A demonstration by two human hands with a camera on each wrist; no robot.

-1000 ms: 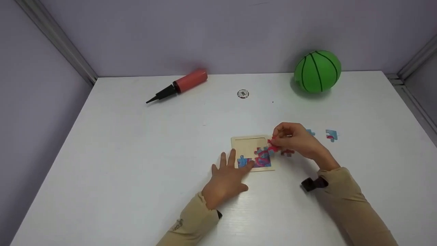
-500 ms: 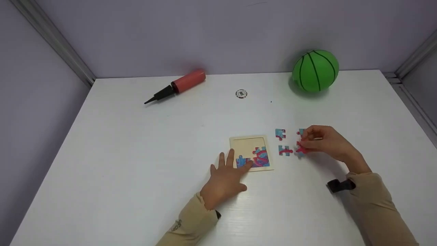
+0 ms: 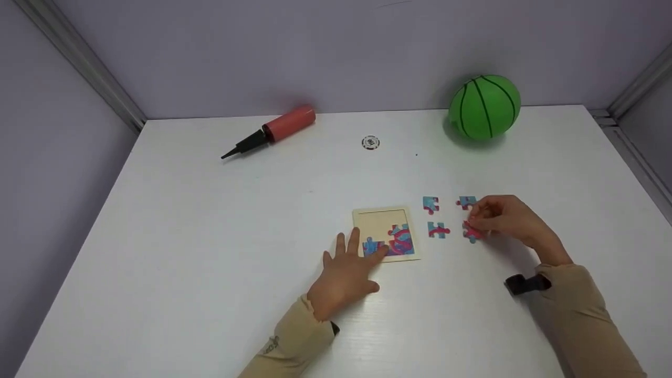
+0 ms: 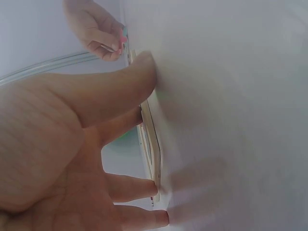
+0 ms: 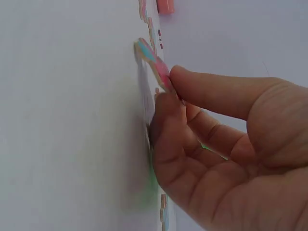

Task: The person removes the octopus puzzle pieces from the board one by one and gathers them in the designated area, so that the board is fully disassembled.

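Right hand [image 3: 512, 224] pinches puzzle piece [image 3: 471, 233] | left hand [image 3: 344, 275] splayed, touching wooden tray [image 3: 374, 223] | beyond: pump [image 3: 290, 124], chip [image 3: 370, 142], green ball [image 3: 485, 107]

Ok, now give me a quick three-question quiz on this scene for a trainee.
1. Which hand pinches the thin pink-and-blue jigsaw piece? A) left B) right
2. True or false: from left to right in the head view, the round black-and-white chip comes between the red-and-black hand pump and the green ball with black lines.
3. How many jigsaw pieces, the pinched one included, show outside the flat, pale wooden tray in the head view?

Key: 1. B, the right hand. 2. True. 3. Four.
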